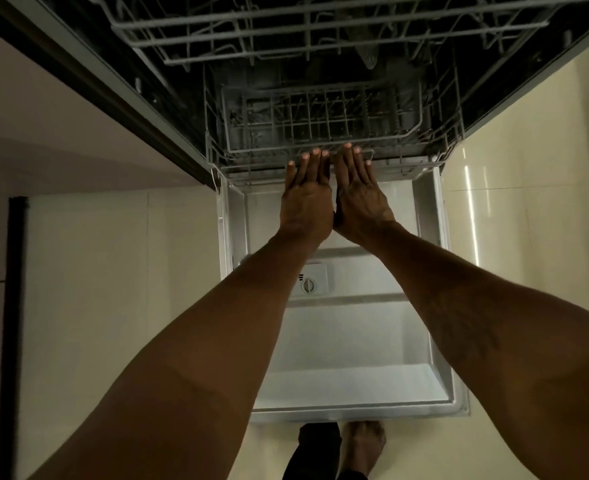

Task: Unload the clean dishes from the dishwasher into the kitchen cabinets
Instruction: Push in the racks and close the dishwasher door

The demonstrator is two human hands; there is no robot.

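The left hand (307, 199) and, at its three o'clock, the right hand (359, 199) lie flat with straight fingers, grasping nothing, fingertips on the front rim of the lower rack (390, 157) at the twelve o'clock end of the open dishwasher door (348, 341); flat palms suit pushing, not lifting. No dishes show in it or in the upper rack (286, 29) at twelve o'clock beyond; unloading looks finished, so sliding it home seems intended.

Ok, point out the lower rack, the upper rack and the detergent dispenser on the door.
lower rack (321, 133), head view, wire grid near its middle.
upper rack (307, 39), head view, front rails.
detergent dispenser (308, 285), head view, its round knob.
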